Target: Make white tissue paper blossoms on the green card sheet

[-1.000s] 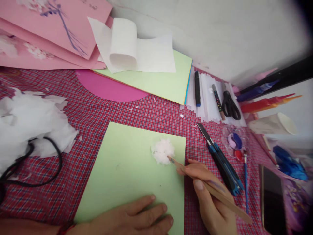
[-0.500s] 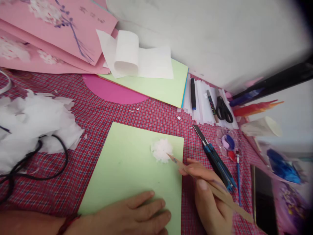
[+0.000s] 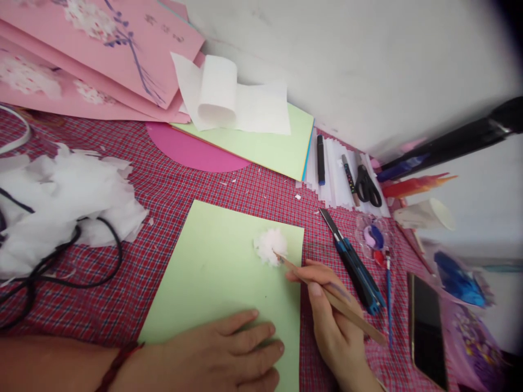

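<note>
A light green sheet of paper [image 3: 212,267] lies on the checked tablecloth. Near its upper right corner sits a round, ruffled white paper flower [image 3: 269,245]. My left hand [image 3: 224,354] rests flat on the lower part of the sheet, fingers spread. In my right hand [image 3: 335,321], just off the sheet's right edge, is a thin wooden stick [image 3: 347,307] with a pointed end, pinched like a pen. Its tip meets the flower's lower right part; whether it presses in or only touches, I cannot tell.
Right of the sheet lie a utility knife [image 3: 353,267] with its blade out, a paint palette [image 3: 372,237], a paintbrush [image 3: 389,305] and a phone [image 3: 427,329]. Scissors [image 3: 368,186] and pens rest behind. White paper scraps [image 3: 73,196] and a black cord [image 3: 118,256] are at left.
My right hand and the stick have shifted slightly left and up, the tip moving further into the flower. My left hand stays flat on the sheet. The view has turned a little.
</note>
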A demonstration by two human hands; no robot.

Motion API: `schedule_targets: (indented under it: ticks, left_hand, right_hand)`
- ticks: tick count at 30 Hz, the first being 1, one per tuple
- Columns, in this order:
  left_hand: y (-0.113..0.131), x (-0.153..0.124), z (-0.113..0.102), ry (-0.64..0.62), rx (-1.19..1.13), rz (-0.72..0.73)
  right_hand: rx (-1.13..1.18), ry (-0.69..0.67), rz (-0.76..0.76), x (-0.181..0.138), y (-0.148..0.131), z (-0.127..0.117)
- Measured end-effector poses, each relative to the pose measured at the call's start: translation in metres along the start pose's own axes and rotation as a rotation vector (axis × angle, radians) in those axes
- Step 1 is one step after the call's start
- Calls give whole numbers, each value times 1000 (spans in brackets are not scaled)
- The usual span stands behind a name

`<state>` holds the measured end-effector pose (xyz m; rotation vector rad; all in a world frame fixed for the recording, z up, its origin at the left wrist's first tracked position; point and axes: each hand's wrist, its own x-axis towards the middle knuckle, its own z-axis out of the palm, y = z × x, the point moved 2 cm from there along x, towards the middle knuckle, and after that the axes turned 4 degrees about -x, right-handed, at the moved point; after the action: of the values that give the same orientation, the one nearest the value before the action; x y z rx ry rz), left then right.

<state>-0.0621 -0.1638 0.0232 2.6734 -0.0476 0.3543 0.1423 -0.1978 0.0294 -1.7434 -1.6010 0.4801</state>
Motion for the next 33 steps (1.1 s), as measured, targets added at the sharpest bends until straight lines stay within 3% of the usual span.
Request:
schedule_targets:
  ticks: [4,8,11,20,30,33]
  left_hand:
    - [3,2,-4,-48,-42,-43]
    - [7,2,-9,-103,-119,-55]
    - [9,-1,-7,-126,-120,-41]
    - [10,-6,4,-144,-27,-4]
    - [13,-6,7,-107,21,10]
    - [17,-10,2,-94,55,-21]
  right_hand:
    - [109,35,69,0,3,1]
    - [505,232,195,5,16,1]
    - [697,255,230,11,25,4]
    - [668,271,149,13,28,11]
    - [809,39,154,13,23,11]
    - [757,77,119,14,22,11]
